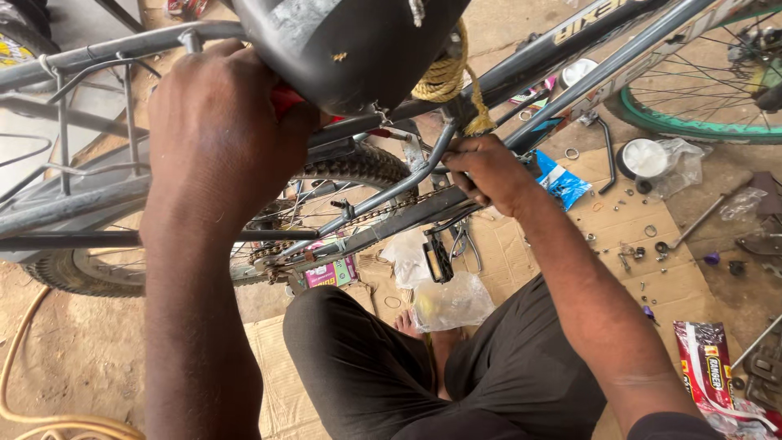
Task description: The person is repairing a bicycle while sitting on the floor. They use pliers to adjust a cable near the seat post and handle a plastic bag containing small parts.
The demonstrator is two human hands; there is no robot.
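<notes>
Mid-repair by the look of it — left hand [216, 130] clamped around the red part under the black saddle [350, 45], right hand [489, 173] closed on the grey frame tube [391, 194] above the pedal [437, 257], small loose parts [635, 244] lying unfitted on cardboard [652, 277].

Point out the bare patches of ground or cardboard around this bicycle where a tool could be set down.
Bare dirt lies lower left, between the rear tyre, the yellow hose and the cardboard edge. Flattened cardboard right of the right hand is crowded with washers and small parts. Plastic bags fill the space under the pedal.
</notes>
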